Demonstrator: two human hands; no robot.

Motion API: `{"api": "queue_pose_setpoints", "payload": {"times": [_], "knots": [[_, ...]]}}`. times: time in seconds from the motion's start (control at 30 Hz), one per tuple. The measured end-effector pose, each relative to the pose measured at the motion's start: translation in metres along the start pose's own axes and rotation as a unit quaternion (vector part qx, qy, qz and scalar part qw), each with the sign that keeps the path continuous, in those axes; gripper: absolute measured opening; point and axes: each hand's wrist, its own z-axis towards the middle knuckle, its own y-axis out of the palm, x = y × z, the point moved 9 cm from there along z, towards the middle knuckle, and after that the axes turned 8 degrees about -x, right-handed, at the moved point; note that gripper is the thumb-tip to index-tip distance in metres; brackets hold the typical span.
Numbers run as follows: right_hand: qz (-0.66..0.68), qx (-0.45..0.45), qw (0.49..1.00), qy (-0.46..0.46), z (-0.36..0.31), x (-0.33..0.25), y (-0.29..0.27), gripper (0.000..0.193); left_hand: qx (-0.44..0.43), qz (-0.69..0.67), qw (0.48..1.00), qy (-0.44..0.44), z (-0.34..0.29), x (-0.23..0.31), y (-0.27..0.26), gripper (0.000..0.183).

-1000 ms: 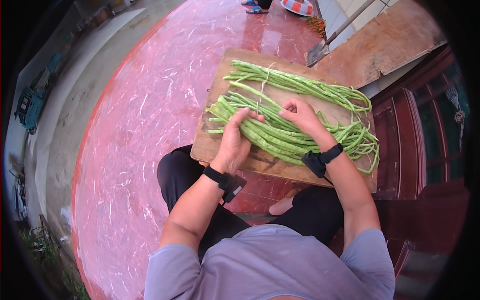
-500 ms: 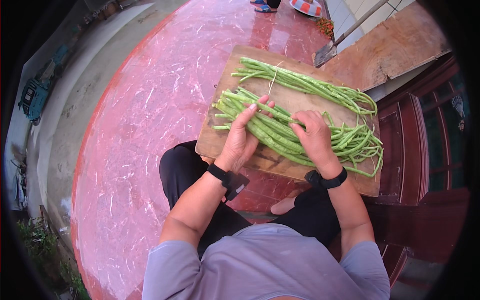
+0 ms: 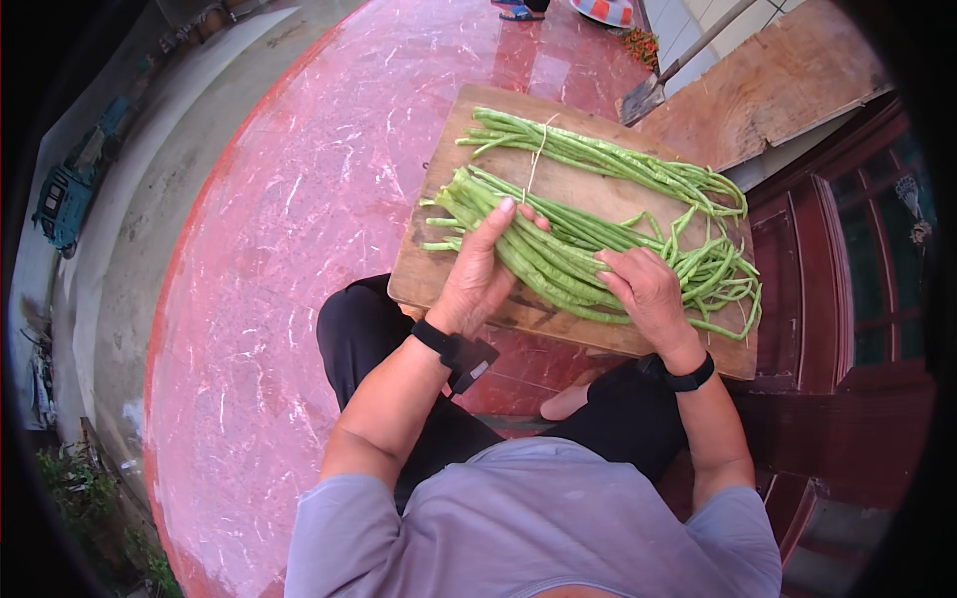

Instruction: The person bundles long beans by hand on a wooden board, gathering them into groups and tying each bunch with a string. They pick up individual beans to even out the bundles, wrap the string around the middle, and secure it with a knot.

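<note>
My left hand [image 3: 485,271] is wrapped round the cut-end part of a bunch of long green beans [image 3: 543,261], its thumb on top. Farther along the same bunch, my right hand [image 3: 648,291] closes its thumb and forefinger on the beans, whose thin tips curl out to the right. The bunch rests on a wooden board [image 3: 424,269] in front of me. Beyond it lies a second bunch of long beans [image 3: 598,156], tied near its left end with a pale tie [image 3: 539,149]. More beans lie between the two bunches, partly hidden by my left hand.
The board stands above a red tiled floor [image 3: 289,239]. To the right are a dark red wooden door [image 3: 797,289], a plywood sheet [image 3: 768,90] and a shovel [image 3: 643,100]. Another person's foot in a blue sandal [image 3: 523,14] shows at the far edge.
My right hand has slid right and slightly nearer along the beans, toward their tips. My left hand keeps its hold in nearly the same place.
</note>
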Motion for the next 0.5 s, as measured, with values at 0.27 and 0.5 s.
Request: {"api": "queue_pose_setpoints", "payload": {"times": [0.27, 0.5], "knots": [[-0.037, -0.025, 0.999, -0.022, 0.002, -0.013, 0.003, 0.024, -0.051, 0.028, 0.998, 0.008, 0.008, 0.001, -0.004, 0.018], [-0.028, 0.011, 0.999, -0.03, 0.0, -0.02, -0.006, 0.023, 0.019, -0.005, 0.999, 0.027, 0.006, 0.002, -0.002, 0.014]]}}
